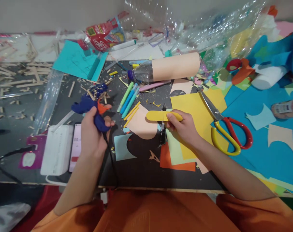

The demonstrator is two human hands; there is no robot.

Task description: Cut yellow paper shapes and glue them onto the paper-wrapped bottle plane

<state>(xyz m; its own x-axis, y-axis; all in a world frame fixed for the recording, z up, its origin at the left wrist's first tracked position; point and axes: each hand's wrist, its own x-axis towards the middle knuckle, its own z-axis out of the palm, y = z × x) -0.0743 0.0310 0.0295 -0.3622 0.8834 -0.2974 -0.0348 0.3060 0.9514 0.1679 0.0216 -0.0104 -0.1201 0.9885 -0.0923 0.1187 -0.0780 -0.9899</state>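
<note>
My left hand is wrapped round a dark blue glue gun with an orange trigger; a clear glue stick juts out of its back and a black cord runs down from the handle. Pinched in my right hand is a yellow paper strip with a rounded end, held above the table and pointing left. Under the strip lies a black craft knife. Peach paper and yellow sheets are beside my right hand.
Red-and-yellow-handled scissors lie to the right. Several markers, a paper-wrapped bottle and a labelled bottle lie farther back. A white power box and phone sit left. Wood scraps cover the far left.
</note>
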